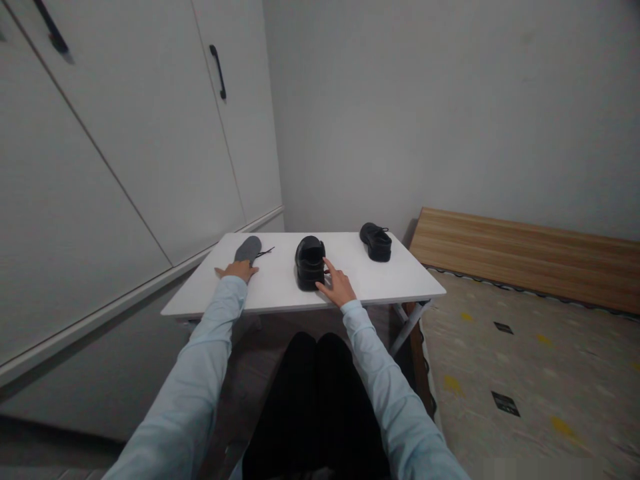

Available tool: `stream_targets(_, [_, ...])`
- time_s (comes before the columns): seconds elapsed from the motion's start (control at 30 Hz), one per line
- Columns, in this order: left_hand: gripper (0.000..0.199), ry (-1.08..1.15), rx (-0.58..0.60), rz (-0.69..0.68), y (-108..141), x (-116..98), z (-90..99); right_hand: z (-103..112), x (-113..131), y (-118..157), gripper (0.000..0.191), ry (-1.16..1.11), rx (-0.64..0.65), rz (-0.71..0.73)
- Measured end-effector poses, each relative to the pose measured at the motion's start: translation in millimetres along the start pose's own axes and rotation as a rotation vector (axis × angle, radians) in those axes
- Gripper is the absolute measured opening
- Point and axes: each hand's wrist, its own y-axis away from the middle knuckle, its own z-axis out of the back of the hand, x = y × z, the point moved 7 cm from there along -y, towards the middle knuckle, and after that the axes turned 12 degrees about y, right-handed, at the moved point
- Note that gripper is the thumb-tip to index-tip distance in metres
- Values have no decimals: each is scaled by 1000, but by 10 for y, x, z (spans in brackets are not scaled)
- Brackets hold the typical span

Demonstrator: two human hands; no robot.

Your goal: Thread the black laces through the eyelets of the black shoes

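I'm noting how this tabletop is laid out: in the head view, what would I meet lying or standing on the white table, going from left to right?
Grey insole → black lace → open black shoe → laced black shoe.

left hand (240, 269) on grey insole (249, 248), black lace (266, 252) beside it, right hand (339, 287) against black shoe (310, 272), second shoe (379, 245) farther right, white bench (277, 290), mattress (525, 363) at right

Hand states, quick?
Left hand: at near end of grey insole; grip can't be told.
Right hand: open, spread at right side of nearer black shoe.
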Motion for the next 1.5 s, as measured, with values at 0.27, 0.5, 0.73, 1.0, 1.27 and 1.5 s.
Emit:
stream_targets(0.27, [40, -142, -4, -83, -3, -127, 146, 5, -12, 9, 76, -1, 6, 7])
stream_targets(0.5, [35, -200, -44, -156, 69, -258, 324, -20, -50, 1, 74, -82, 22, 9])
stream_targets(0.73, [37, -186, -331, -191, 303, -520, 798, 35, -52, -16, 61, -192, -29, 1])
stream_targets(1.0, [36, -108, -516, -352, 1035, -1330, 1040, 297, 227, -181, 50, -406, -289, -115])
stream_targets(1.27, [40, -62, -425, -529, 1617, -1842, 717, 378, 266, -416, 49, -706, -297, -432])
stream_targets(1.5, [32, -34, -367, -541, 1864, -1987, 453, 294, 83, -412, 50, -788, -293, -549])
